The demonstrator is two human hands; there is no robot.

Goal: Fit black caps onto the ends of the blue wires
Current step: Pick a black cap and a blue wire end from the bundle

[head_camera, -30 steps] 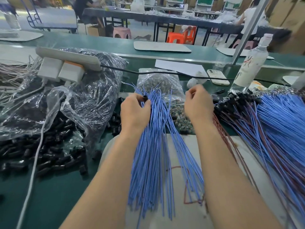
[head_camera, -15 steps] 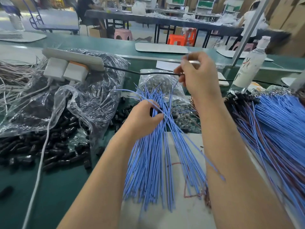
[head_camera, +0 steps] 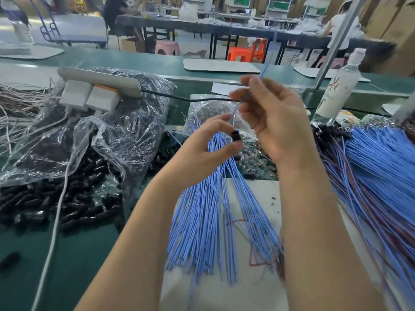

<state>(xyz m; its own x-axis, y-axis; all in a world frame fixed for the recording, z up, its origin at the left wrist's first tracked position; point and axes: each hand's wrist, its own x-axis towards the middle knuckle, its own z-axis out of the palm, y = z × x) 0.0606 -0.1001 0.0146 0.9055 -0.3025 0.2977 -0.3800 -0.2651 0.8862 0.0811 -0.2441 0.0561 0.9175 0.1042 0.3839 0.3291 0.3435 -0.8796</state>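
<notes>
The left hand (head_camera: 202, 151) and right hand (head_camera: 276, 122) are raised close together above the work, not touching. Each is clamped on its own part: the left pinches a cap and the right's curled fingers grip one wire.

The green work bench (head_camera: 85, 254) carries all stock within arm's reach. To the left, a crumpled clear plastic bag (head_camera: 125, 135) spills loose black tubular caps (head_camera: 45, 205) onto the surface, so the left hand's supply sits on its own side. To the right lies a large heap of blue wires with black ends (head_camera: 386, 176), apparently finished pieces, set on the right hand's side. Between the forearms, a fanned bundle of bare-ended blue wires (head_camera: 202, 216) rests on a white board (head_camera: 253, 288).

The single thin blue wire (head_camera: 264, 71) is held steeply, its upper length rising above the right fingers and its lower end pointing down toward the left hand. Motion blur hides the tip.

The short black cap (head_camera: 236, 137) sits between the left thumb and forefinger, directly below the wire, presumably presented for insertion. The wire appears not yet seated.
</notes>
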